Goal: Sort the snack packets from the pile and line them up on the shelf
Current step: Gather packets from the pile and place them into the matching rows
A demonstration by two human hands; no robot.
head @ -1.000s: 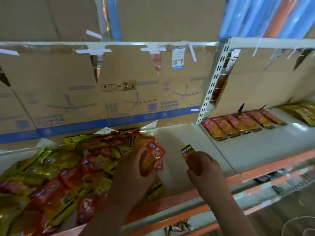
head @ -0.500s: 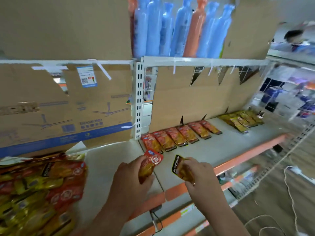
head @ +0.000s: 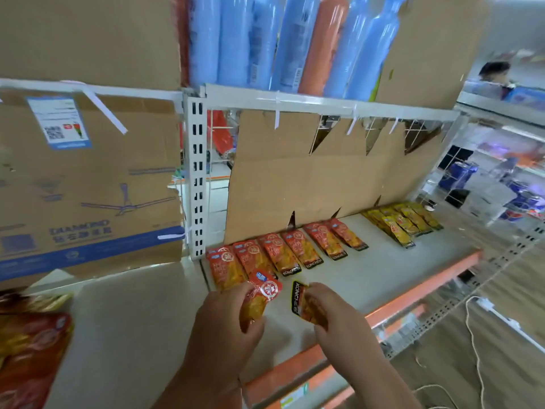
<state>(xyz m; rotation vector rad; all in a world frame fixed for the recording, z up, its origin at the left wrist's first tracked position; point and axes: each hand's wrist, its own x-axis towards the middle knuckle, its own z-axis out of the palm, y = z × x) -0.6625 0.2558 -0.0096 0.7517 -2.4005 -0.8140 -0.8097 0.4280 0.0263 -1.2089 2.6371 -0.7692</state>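
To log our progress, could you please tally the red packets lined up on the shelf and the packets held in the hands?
Red packets in the row: 6
Left-hand packet, pinched by the left hand: 1
Right-hand packet, pinched by the right hand: 1
Total: 8

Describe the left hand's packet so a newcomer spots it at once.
From the white slotted upright, a row of red packets runs right along the shelf. Before its left end, the left hand grips a red packet, round white seal up; the right hand holds a black-ended packet.
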